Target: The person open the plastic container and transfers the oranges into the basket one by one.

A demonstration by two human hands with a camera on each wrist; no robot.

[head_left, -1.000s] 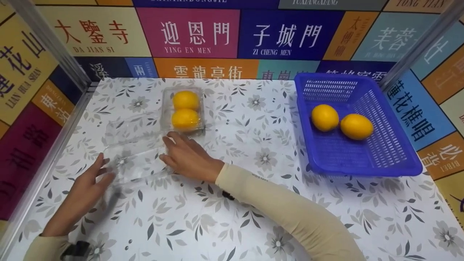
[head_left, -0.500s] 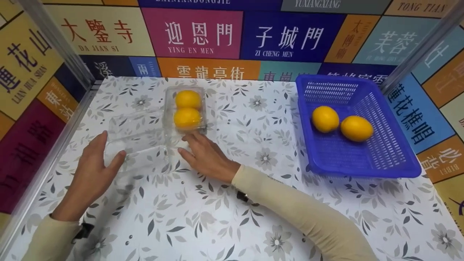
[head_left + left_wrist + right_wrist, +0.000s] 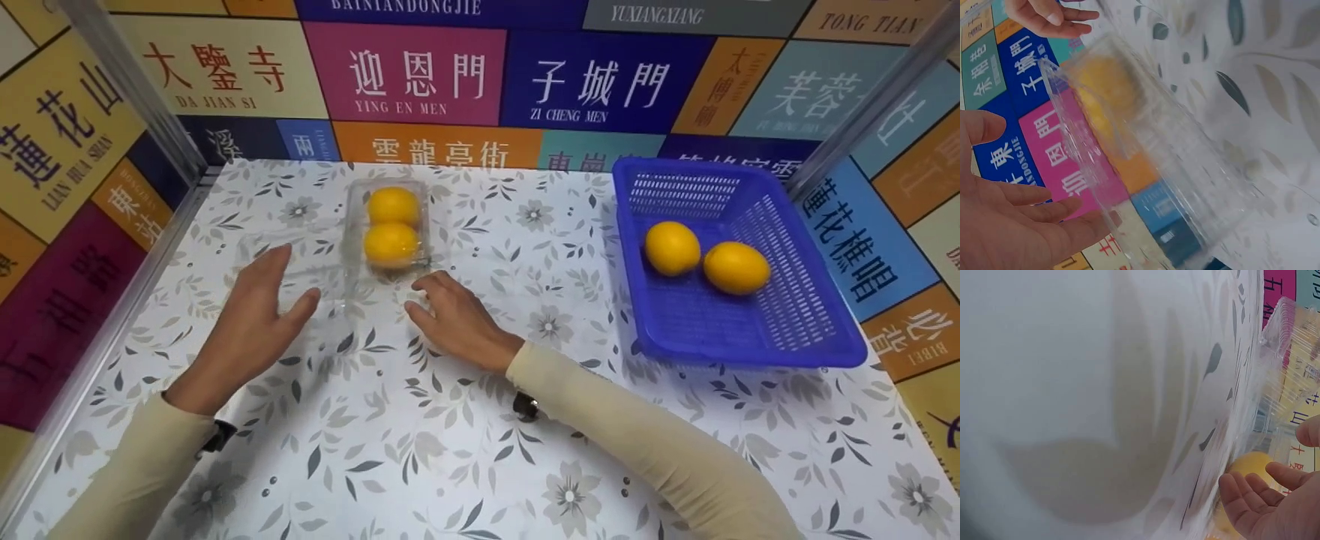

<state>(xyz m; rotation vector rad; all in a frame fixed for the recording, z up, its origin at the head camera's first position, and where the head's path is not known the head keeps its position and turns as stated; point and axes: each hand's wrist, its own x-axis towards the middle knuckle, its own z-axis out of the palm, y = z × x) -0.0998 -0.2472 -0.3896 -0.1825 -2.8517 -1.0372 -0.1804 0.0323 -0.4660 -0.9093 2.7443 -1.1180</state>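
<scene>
A clear plastic clamshell box lies unfolded on the table in the head view. Two yellow, lemon-like fruits (image 3: 393, 206) sit in its right half (image 3: 357, 225), while the left half, the lid (image 3: 334, 292), is see-through and holds nothing. My left hand (image 3: 259, 319) hovers over the lid with thumb and fingers spread; in the left wrist view its fingertips overlap the lid's edge (image 3: 1081, 157). Just in front of the fruit half is my right hand (image 3: 461, 319), fingers loosely bent around nothing. The right wrist view shows it by a fruit (image 3: 1252, 464) behind plastic.
On the right stands a blue plastic basket (image 3: 705, 349) with two more yellow fruits (image 3: 737, 268) in it. A white tablecloth (image 3: 495, 465) with a leaf print covers the table. Printed panels (image 3: 405, 75) enclose its back and sides.
Both hands have shifted right. The right hand has come away from the lid's front corner; the left has moved from the lid's left edge to over it. The fruits stay put.
</scene>
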